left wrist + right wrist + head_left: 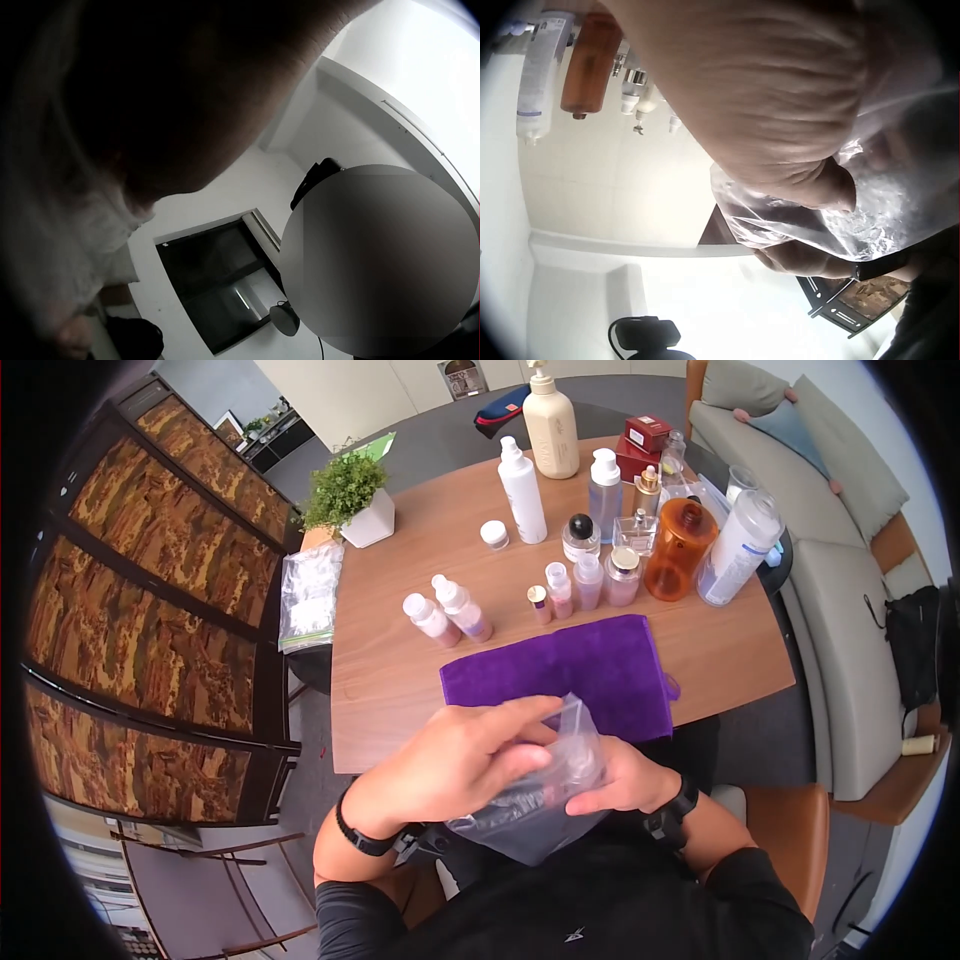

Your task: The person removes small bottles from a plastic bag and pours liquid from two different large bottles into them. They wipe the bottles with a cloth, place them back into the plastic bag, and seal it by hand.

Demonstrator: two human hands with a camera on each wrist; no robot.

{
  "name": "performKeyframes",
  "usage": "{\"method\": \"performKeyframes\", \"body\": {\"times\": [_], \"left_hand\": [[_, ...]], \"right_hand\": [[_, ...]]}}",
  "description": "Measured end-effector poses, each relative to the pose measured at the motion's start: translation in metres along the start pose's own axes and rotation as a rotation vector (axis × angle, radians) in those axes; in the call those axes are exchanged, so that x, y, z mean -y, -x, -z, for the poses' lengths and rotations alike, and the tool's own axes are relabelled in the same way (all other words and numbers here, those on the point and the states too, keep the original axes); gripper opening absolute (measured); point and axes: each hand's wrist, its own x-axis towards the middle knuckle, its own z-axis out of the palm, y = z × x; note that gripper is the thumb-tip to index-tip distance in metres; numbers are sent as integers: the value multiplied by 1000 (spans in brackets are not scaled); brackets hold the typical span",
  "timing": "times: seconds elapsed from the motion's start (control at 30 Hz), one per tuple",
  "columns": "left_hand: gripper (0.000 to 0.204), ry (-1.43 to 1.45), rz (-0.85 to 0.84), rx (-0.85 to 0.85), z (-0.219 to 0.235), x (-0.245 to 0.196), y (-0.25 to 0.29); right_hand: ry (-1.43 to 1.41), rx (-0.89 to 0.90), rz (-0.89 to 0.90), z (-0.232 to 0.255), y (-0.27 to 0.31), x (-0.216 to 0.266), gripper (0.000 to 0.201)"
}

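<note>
A clear plastic bag hangs between both hands, close above my lap, with a crumpled upper part. My right hand grips its right side, thumb laid across the film; in the right wrist view the thumb presses on the shiny plastic. Over the bag's left side reaches my left hand, its index finger stretched to the upper edge and its thumb apart from the fingers. Whitish plastic shows beside the dark left hand in the left wrist view. Just beyond the hands lies a purple towel.
On the wooden table stand two small pump bottles, a white spray bottle, an orange bottle, a large clear bottle and several cosmetics. A potted plant and packed plastic bags are at the left.
</note>
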Motion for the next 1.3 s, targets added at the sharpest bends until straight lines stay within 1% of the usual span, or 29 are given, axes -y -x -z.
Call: {"method": "performKeyframes", "body": {"times": [0.07,0.1,0.13,0.2,0.23,0.27,0.33,0.37,0.4,0.43,0.5,0.53,0.6,0.63,0.67,0.73,0.77,0.8,0.87,0.93,0.97,1.0,1.07,1.1,1.13,1.2,1.23,1.27,1.3], "left_hand": [[50,-78,-102,-182,7,0,9],[61,-212,-207,-197,15,3,11],[61,-207,-212,-188,19,1,14],[69,-331,-130,-158,22,-9,20],[62,-370,-150,-114,20,-8,19],[62,-369,-146,-114,20,-10,20],[52,-200,208,92,19,-16,24],[47,-208,49,2,16,-7,27],[47,-209,52,2,18,-9,29],[46,-135,43,-48,23,-13,31],[42,-3,19,-190,26,-16,36],[42,-12,23,-206,29,-17,37],[44,-55,-61,-162,35,-17,35],[45,-64,-55,-193,34,-17,33],[45,-71,-50,-205,34,-16,32],[44,72,-30,-267,36,-14,30],[38,-5,-110,-247,40,-11,26],[38,-7,-111,-255,42,-4,23],[35,432,-91,-557,44,16,16],[34,132,153,-816,59,37,0],[34,-42,152,-836,62,51,-8],[34,-42,149,-842,63,55,-14],[41,-502,92,-711,58,61,-28],[48,-466,65,-710,50,68,-34],[48,-461,62,-711,45,73,-39],[51,-502,112,-551,39,78,-48],[44,-494,65,-565,37,78,-51],[44,-485,58,-554,35,80,-54],[38,-498,84,-577,34,85,-54]], "right_hand": [[-39,-2,26,-1,-2,4,65],[-73,2,50,-1,-3,7,62],[-74,-10,52,1,-4,8,62],[-4,68,15,3,-4,8,62],[-6,67,13,2,-4,7,62],[-84,47,-33,0,-4,6,66],[-166,32,-80,0,-6,5,70],[-93,90,-41,4,-8,7,78],[-21,147,-3,6,-8,7,85],[-22,152,-3,6,-8,5,85],[7,135,31,4,-8,1,100],[11,154,31,3,-8,0,100],[103,154,-68,3,-4,3,106],[298,191,-35,5,-2,5,104],[301,205,-34,5,-2,4,104],[260,148,-49,2,-1,0,98],[220,118,-43,-1,-2,0,87],[225,125,-43,0,0,1,87],[158,49,-190,5,9,1,76],[120,40,-147,6,14,0,72],[80,25,-101,8,16,0,69],[87,29,-101,10,18,0,69],[2,73,-78,16,21,-2,69],[6,71,-78,17,21,-1,69],[-38,77,-76,18,23,-1,69],[-84,69,-74,18,27,1,68],[-108,65,-93,17,27,4,69],[-134,59,-111,16,28,6,71],[-137,43,-112,16,29,4,71]]}}
